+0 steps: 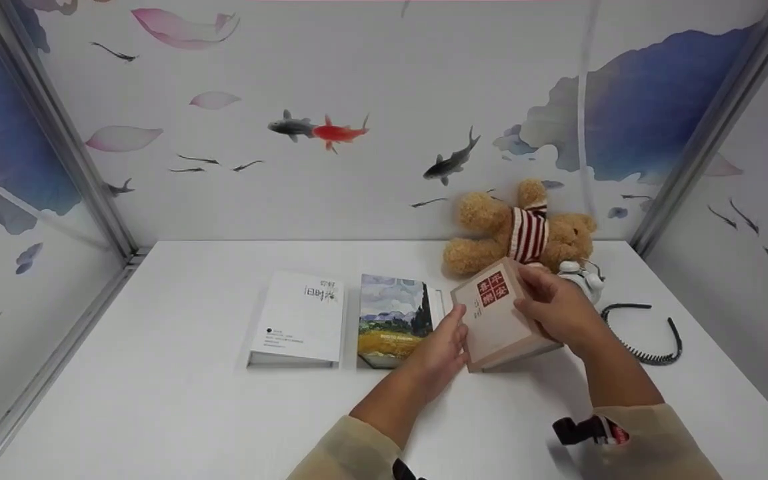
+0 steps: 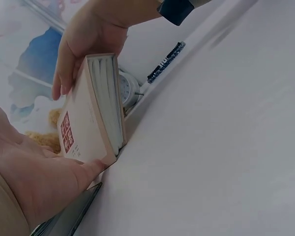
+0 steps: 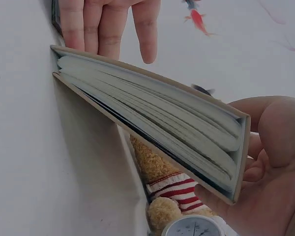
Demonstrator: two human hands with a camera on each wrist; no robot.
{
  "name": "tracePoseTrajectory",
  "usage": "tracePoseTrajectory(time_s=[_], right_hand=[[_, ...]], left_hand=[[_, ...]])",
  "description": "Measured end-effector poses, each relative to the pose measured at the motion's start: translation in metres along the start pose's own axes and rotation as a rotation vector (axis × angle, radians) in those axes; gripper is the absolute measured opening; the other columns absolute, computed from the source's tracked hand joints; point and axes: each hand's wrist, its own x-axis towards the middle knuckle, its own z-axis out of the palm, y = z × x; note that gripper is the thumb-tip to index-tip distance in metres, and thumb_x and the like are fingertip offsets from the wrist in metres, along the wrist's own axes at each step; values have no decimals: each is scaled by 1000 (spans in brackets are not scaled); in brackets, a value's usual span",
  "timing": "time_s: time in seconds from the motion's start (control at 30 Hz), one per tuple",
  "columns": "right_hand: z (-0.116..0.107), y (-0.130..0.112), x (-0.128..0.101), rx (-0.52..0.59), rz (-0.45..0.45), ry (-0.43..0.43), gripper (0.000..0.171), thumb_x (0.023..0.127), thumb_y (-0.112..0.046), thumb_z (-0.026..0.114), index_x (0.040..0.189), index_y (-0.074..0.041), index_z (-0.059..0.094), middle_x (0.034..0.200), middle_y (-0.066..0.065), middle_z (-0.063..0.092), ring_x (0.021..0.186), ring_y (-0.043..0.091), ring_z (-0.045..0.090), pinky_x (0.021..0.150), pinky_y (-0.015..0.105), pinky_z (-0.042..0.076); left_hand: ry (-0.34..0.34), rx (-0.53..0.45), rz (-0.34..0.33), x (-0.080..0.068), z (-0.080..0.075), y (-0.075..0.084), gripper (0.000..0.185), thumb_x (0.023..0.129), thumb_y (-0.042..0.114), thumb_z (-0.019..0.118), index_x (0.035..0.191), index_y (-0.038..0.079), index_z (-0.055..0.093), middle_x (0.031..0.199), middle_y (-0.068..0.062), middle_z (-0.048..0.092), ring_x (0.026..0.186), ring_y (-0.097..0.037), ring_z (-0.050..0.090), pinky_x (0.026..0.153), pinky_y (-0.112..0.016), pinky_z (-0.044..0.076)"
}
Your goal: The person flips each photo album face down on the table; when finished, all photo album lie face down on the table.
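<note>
1. Left hand point(image 1: 439, 355): fingers straight at item 2's open edge, not clasping.
2. Beige hardcover book with red square print point(image 1: 499, 323): tilted between hands; likely stiff-covered, fairly weighty, pages may fan; best held by spine.
3. Right hand point(image 1: 557, 305): grips spine.

A brown teddy bear point(image 1: 529, 233) in a striped top lies on the worktop's point(image 1: 157, 400) far right, before the fish-patterned wall point(image 1: 357, 200); a white clock point(image 1: 589, 281) stands by its head, a dark headband point(image 1: 663, 361) nearer right.
</note>
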Motion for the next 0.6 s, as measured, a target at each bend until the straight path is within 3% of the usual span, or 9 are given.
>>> tracePoseTrajectory(time_s=[0.07, 0.17, 0.33, 0.6], right_hand=[[0, 3, 2, 13, 29, -7, 75, 106, -15, 67, 170, -8, 29, 175, 19, 32, 164, 37, 29, 128, 32, 38], [2, 9, 5, 46, 64, -10, 79, 106, -13, 65, 171, -5, 21, 178, 20, 23, 167, 39, 20, 136, 52, 22], [6, 19, 10, 43, 99, 8, 82, 105, -16, 66, 171, -4, 19, 178, 21, 21, 167, 41, 16, 137, 54, 18], [11, 29, 10, -12, 171, -64, 82, 107, -25, 64, 171, -4, 17, 174, 27, 30, 162, 48, 28, 133, 61, 26]], left_hand=[[3, 27, 5, 0, 0, -1, 84, 112, 63, 27, 173, 10, 5, 180, -23, 3, 170, -37, 0, 139, -54, 10], [16, 64, 9, 0, 0, -1, 83, 112, 61, 25, 173, 10, 3, 181, -21, -1, 170, -36, -2, 139, -53, 9], [17, 101, 26, 0, 1, -1, 80, 114, 58, 21, 173, 8, 1, 181, -19, -4, 170, -35, -5, 139, -53, 8], [49, 199, 13, -1, 4, 3, 81, 113, 60, 21, 173, 9, 7, 183, -12, -2, 170, -34, -5, 139, -55, 4]])
